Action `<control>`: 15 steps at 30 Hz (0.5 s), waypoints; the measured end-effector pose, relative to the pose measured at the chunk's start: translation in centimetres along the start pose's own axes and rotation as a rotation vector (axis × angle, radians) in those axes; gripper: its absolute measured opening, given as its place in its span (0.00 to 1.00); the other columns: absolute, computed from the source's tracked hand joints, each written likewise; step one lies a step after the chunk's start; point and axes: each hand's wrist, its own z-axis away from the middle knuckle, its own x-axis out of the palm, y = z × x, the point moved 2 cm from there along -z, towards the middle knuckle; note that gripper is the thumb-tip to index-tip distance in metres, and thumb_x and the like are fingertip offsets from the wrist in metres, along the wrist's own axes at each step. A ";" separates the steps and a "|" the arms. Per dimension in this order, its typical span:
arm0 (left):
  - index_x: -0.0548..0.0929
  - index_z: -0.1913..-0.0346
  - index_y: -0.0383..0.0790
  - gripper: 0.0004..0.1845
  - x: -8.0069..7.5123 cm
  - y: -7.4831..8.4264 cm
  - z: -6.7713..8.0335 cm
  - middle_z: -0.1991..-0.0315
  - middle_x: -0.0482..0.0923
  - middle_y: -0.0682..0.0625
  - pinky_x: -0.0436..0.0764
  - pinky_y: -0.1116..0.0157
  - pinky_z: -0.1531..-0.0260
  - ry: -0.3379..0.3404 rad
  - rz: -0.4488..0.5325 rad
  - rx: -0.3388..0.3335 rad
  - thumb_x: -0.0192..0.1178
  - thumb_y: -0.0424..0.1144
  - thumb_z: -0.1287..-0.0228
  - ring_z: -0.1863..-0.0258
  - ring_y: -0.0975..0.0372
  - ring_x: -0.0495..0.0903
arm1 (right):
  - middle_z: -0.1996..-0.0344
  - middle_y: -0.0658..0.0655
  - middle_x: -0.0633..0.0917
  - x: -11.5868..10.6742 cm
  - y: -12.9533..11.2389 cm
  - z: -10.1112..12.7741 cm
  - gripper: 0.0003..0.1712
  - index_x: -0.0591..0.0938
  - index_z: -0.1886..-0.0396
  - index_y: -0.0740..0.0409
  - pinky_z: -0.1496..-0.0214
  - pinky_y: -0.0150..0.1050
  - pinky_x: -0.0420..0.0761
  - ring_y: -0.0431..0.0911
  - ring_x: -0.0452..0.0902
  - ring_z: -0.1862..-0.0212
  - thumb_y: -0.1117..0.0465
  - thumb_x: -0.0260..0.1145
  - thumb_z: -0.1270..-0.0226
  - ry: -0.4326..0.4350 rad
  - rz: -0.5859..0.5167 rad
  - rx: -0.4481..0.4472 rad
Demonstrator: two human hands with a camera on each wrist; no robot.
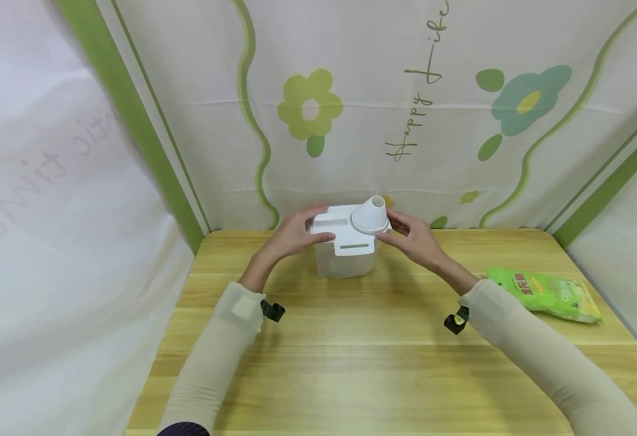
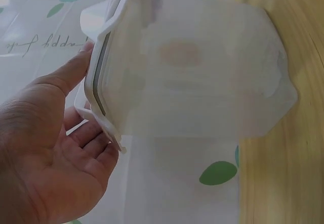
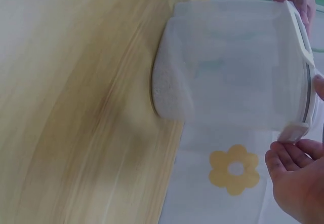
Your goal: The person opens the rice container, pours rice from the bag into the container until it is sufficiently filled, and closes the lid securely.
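Observation:
A translucent plastic container [image 1: 346, 264] stands on the wooden table [image 1: 351, 363] near its far edge. It has a white lid [image 1: 333, 224] with a white cone-shaped cap [image 1: 372, 213] on top. My left hand [image 1: 310, 227] grips the lid's left edge, thumb on top and fingers at the side. My right hand [image 1: 392, 229] pinches the lid's right edge beside the cone. In the left wrist view the container [image 2: 197, 67] fills the frame, and the left hand [image 2: 83, 115] has fingers under the lid's tab. The right wrist view shows the container [image 3: 233, 67] with the right hand [image 3: 298, 143] at the lid's rim.
A green bag [image 1: 547, 295] lies on the table at the right. Floral cloth walls [image 1: 307, 109] close in the table at the back and both sides. Bare wood stretches between my forearms and the near edge.

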 end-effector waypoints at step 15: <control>0.67 0.19 0.39 0.45 -0.1 0.0 0.1 0.17 0.57 0.44 0.57 0.56 0.19 -0.037 -0.019 0.000 0.74 0.53 0.33 0.16 0.53 0.55 | 0.24 0.67 0.72 -0.5 1.3 0.0 0.43 0.66 0.19 0.64 0.25 0.50 0.72 0.61 0.69 0.24 0.63 0.74 0.27 -0.064 -0.139 0.012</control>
